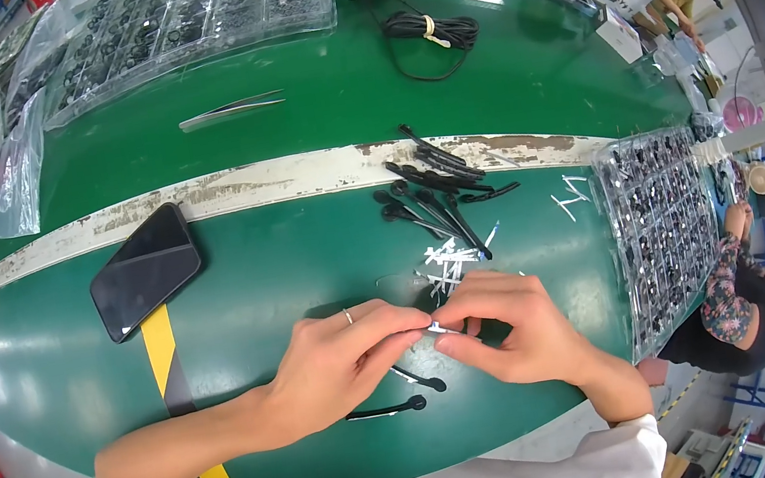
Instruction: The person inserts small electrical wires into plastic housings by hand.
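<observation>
My left hand (334, 362) and my right hand (509, 327) meet above the green table, their fingertips pinched together. Between them is a small white strip (436, 329) with a bluish spot; most of it is covered by the fingers. Just below the hands lie two thin black pieces with rounded ends, one of them a curved black stick (385, 410). Beyond my fingers is a loose pile of small white strips (445, 264). Several similar black sticks (423, 212) with round heads are heaped behind that pile.
A black phone (147, 269) lies on the left, near yellow-black tape (161, 349). Metal tweezers (232, 110) and a tied black cable (435, 30) lie past the worn white divider (293, 179). Compartment trays stand at the right (662, 235) and far left (197, 18). Other people work at the right.
</observation>
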Demonstrator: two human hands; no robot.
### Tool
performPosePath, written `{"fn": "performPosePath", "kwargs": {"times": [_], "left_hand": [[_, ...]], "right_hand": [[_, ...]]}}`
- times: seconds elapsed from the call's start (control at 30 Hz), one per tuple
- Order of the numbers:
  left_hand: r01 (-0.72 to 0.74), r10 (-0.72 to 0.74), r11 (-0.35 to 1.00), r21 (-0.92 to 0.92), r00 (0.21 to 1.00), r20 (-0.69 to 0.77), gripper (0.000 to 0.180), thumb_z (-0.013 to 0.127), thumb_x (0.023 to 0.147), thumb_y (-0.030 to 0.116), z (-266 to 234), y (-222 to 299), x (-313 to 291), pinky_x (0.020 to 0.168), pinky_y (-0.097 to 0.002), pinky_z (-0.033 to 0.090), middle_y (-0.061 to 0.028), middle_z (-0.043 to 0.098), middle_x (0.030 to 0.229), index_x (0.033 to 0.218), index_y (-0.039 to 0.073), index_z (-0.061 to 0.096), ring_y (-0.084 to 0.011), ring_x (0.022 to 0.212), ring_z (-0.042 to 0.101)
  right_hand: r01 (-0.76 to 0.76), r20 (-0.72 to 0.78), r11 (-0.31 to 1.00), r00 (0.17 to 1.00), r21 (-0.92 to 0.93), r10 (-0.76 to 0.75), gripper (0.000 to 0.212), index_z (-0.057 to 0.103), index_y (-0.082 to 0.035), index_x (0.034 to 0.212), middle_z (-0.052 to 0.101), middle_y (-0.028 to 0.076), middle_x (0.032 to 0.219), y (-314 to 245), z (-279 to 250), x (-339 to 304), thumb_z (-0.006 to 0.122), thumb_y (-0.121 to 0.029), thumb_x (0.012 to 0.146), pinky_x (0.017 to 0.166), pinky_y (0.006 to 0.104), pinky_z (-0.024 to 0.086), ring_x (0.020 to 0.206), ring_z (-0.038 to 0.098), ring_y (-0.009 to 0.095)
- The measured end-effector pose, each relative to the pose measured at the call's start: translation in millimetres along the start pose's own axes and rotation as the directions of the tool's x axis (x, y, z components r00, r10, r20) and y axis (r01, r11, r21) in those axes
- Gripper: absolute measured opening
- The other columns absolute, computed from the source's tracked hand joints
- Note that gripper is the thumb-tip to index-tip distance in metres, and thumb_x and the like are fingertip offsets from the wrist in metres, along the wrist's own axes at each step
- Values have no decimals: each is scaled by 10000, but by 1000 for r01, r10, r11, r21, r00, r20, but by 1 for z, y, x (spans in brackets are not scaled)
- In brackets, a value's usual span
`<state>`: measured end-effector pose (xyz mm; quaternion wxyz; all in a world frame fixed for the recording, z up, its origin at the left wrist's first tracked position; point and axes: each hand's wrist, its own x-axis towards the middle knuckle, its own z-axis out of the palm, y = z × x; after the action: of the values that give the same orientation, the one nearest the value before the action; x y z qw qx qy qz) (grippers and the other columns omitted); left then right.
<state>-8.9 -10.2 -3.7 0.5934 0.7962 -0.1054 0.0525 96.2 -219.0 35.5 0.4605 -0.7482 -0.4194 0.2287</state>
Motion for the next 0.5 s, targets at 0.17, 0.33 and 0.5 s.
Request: {"fn": "performPosePath", "kwargs": {"times": [0.17, 0.33, 0.5], "left_hand": [[-89, 96, 991, 100, 993, -62, 186, 708, 896, 30, 4, -2, -3, 548, -308, 540, -56, 713, 935, 1078, 68, 695, -230, 670, 668], [-102, 111, 986, 132, 992, -64, 182, 711, 884, 17, 4, -3, -3, 545, -307, 544, -62, 714, 939, 1060, 56, 695, -231, 674, 672], [-49, 59, 994, 94, 993, -103, 161, 727, 857, -2, 4, 3, 0, 500, -294, 508, -58, 709, 856, 1009, 47, 697, -196, 588, 640]], "right_hand": [[-56, -76, 994, 995, 98, 63, 98, 733, -37, 935, 678, 41, 850, 5, 7, 1, 764, -27, 843, 577, 267, 484, 745, 592, 161], [39, -98, 998, 994, -43, -43, 147, 721, -51, 895, 656, 31, 847, 7, 7, 4, 800, -6, 780, 581, 278, 500, 776, 598, 179], [299, -138, 877, 918, -377, -372, 198, 696, -53, 858, 635, 32, 838, 11, 13, 4, 813, -12, 704, 576, 291, 513, 771, 609, 200]]}}
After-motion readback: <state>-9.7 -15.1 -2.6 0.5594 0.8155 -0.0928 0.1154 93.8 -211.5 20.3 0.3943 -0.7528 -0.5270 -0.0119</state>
